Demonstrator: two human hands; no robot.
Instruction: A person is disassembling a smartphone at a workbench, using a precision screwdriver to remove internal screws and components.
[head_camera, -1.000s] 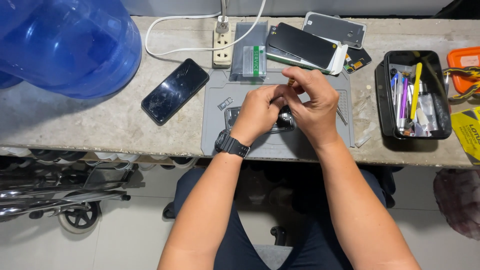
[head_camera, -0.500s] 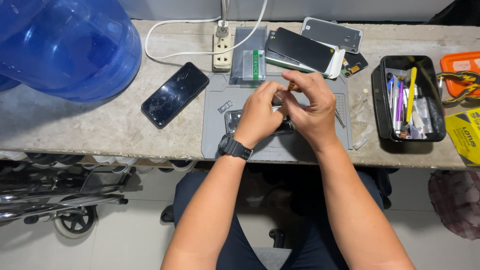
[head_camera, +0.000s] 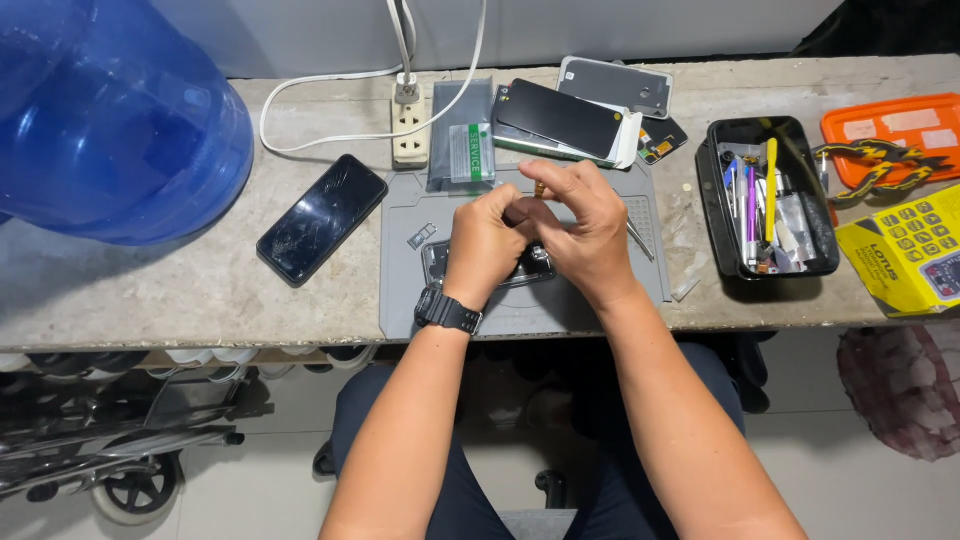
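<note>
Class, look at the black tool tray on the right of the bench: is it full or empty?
Partly full: the black tool tray holds several upright-lying tools, yellow, purple and blue handles among them.

Both hands sit a bit lower on the grey mat (head_camera: 405, 300) vs 1 s ago. Left hand (head_camera: 485, 245) was spread over the opened phone (head_camera: 440, 265); now curled tighter into a loose fist, knuckles up. Right hand (head_camera: 585, 230) was laid flatter w/ fingers stretched toward the left; now index finger and thumb pinch up near a small brownish tool tip (head_camera: 540, 188), which shows above the fingers. Hands pressed closer together, less of the phone visible btwn them. Head cam drifted: black tool tray (head_camera: 720, 215) and cracked phone (head_camera: 320, 218) shifted slightly in frame.
</note>
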